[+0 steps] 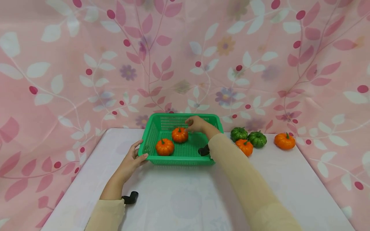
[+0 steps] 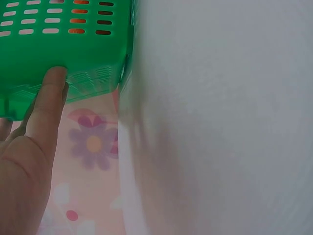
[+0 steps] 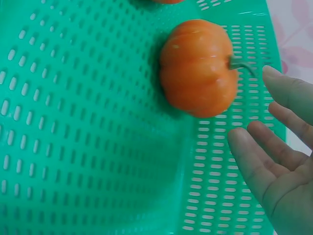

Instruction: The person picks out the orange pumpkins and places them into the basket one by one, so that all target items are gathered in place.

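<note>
A green plastic basket (image 1: 179, 159) with slotted walls stands on the white table. Inside are two small orange pumpkins, one near the front left (image 1: 165, 147) and one farther back (image 1: 180, 135). My left hand (image 1: 131, 162) touches the basket's front left corner from outside, its fingers fairly straight. In the left wrist view, a fingertip of that hand (image 2: 41, 117) rests against the green wall. My right hand (image 1: 196, 124) is over the basket, just right of the rear pumpkin. Its fingers are spread and hold nothing; the right wrist view shows them apart from a pumpkin (image 3: 199, 68).
Right of the basket lie two green pumpkins (image 1: 239, 134) (image 1: 257, 139) and an orange one (image 1: 244, 147) close together. Another orange pumpkin (image 1: 284, 141) sits farther right. A pink floral curtain (image 1: 185, 57) hangs behind the white table (image 1: 179, 199).
</note>
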Demonstrator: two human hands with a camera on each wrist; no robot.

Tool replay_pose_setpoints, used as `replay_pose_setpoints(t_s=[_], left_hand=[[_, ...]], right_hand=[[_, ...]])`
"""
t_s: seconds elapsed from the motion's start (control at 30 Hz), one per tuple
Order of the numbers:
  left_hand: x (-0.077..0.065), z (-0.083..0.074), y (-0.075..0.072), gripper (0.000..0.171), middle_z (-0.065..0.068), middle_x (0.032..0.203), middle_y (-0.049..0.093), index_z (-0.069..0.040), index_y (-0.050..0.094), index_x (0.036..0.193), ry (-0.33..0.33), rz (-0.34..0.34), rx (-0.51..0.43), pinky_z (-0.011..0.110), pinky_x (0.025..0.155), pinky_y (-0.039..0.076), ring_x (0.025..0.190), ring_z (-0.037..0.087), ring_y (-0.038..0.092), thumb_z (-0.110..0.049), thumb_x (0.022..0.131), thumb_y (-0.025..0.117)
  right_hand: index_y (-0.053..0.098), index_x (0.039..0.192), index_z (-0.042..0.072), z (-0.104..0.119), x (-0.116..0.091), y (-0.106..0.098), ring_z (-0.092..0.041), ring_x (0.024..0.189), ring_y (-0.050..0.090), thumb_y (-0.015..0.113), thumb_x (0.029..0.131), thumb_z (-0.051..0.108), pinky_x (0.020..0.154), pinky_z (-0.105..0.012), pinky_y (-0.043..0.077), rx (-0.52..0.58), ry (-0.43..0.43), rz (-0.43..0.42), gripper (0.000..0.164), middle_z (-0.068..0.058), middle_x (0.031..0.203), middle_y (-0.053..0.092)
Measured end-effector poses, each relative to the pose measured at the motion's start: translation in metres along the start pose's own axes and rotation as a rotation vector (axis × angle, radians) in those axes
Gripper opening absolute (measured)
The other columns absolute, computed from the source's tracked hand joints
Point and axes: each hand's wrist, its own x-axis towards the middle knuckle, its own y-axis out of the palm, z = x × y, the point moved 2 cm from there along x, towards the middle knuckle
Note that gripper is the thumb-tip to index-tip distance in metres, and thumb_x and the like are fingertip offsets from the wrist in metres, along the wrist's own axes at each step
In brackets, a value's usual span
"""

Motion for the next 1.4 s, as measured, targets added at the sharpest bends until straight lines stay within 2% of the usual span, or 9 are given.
replay_pose_setpoints(t_s=[0.3, 0.53, 0.77, 0.9, 1.1, 1.4], left_hand=[[0.001, 0.000, 0.000, 0.083, 0.025, 0.152, 0.034, -0.022, 0.009, 0.161, -0.003, -0.005, 0.001, 0.041, 0.104, 0.048, 0.114, 0.014, 0.059, -0.023, 0.100, 0.064], [0.000, 0.000, 0.000, 0.082, 0.025, 0.153, 0.033, -0.021, 0.008, 0.161, -0.004, -0.007, 0.006, 0.043, 0.104, 0.048, 0.114, 0.014, 0.059, -0.023, 0.100, 0.064], [0.001, 0.001, 0.000, 0.082, 0.025, 0.153, 0.032, -0.021, 0.008, 0.161, -0.003, -0.006, 0.014, 0.043, 0.104, 0.048, 0.116, 0.018, 0.058, -0.023, 0.101, 0.063], [0.001, 0.000, 0.001, 0.081, 0.026, 0.152, 0.033, -0.020, 0.008, 0.161, 0.003, -0.009, 0.016, 0.041, 0.103, 0.049, 0.117, 0.019, 0.058, -0.023, 0.101, 0.062], [0.001, 0.002, 0.001, 0.081, 0.026, 0.150, 0.035, -0.020, 0.008, 0.161, 0.004, -0.011, 0.009, 0.038, 0.101, 0.050, 0.116, 0.019, 0.059, -0.021, 0.101, 0.063], [0.000, -0.001, 0.001, 0.080, 0.026, 0.152, 0.033, -0.020, 0.008, 0.161, 0.008, -0.011, 0.012, 0.041, 0.102, 0.050, 0.110, 0.012, 0.061, -0.021, 0.101, 0.062]], right_hand=[[0.048, 0.146, 0.003, 0.014, -0.011, -0.012, -0.035, 0.121, 0.056, 0.070, 0.096, 0.017, 0.102, -0.050, 0.049, -0.027, -0.056, 0.012, 0.056, -0.024, 0.146, 0.046], [0.049, 0.145, 0.003, 0.024, -0.022, -0.022, -0.034, 0.119, 0.058, 0.071, 0.095, 0.020, 0.100, -0.046, 0.051, -0.035, -0.084, 0.027, 0.056, -0.024, 0.145, 0.047], [0.053, 0.141, 0.007, 0.034, -0.038, -0.033, -0.032, 0.116, 0.060, 0.071, 0.095, 0.023, 0.096, -0.042, 0.054, -0.102, -0.101, -0.014, 0.052, -0.022, 0.142, 0.051], [0.055, 0.138, 0.010, 0.039, -0.049, -0.038, -0.033, 0.117, 0.060, 0.072, 0.095, 0.023, 0.097, -0.043, 0.053, -0.123, -0.117, -0.027, 0.049, -0.022, 0.141, 0.052], [0.057, 0.137, 0.011, 0.048, -0.065, -0.047, -0.032, 0.122, 0.056, 0.072, 0.094, 0.030, 0.101, -0.044, 0.049, -0.222, -0.138, -0.065, 0.050, -0.019, 0.137, 0.058], [0.059, 0.136, 0.012, 0.053, -0.089, -0.058, -0.031, 0.121, 0.056, 0.073, 0.093, 0.030, 0.102, -0.047, 0.048, -0.217, -0.149, -0.120, 0.049, -0.014, 0.131, 0.061]])
